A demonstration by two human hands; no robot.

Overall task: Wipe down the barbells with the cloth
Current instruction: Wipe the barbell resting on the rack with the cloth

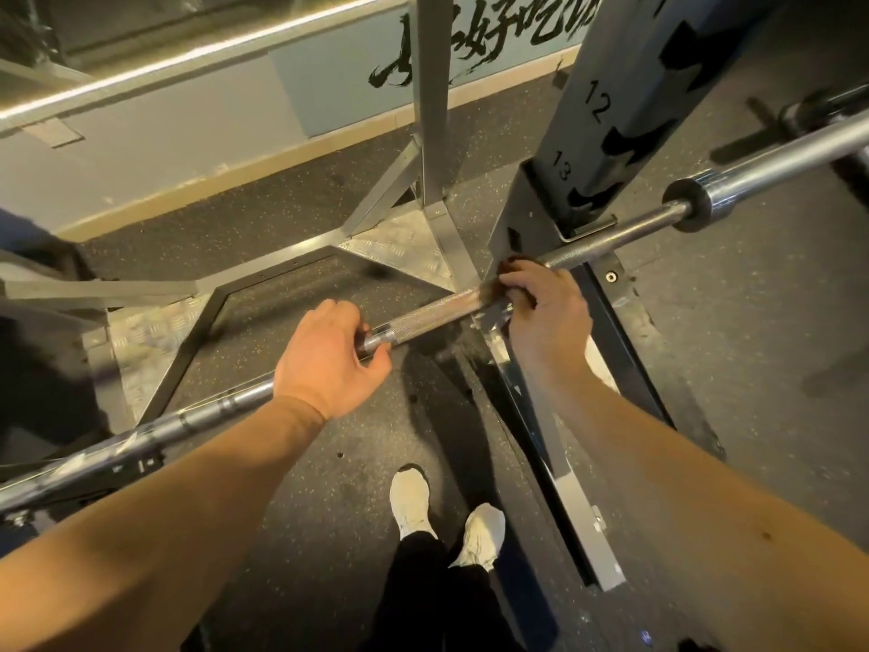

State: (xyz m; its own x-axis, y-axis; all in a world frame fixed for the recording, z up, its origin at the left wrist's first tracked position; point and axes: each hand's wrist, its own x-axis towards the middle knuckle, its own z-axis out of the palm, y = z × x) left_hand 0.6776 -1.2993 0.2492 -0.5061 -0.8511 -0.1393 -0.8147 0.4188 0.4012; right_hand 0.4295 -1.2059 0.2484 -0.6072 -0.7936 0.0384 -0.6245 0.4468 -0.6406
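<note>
The left hand (324,360) grips the barbell (423,317), which runs lower-left to upper-right, while the right hand (541,303) wraps what looks like a brownish cloth (492,288) round it.

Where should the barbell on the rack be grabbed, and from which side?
Take the barbell on its knurled section, left of the rack upright, from above with fingers wrapped over. It lies near level with its top clear, and knurling gives friction; the sleeve is thicker and smooth.

A gym was indicated by a numbered rack upright (606,134) at one o'clock, a barbell (423,317) and speckled rubber flooring (329,463).
</note>
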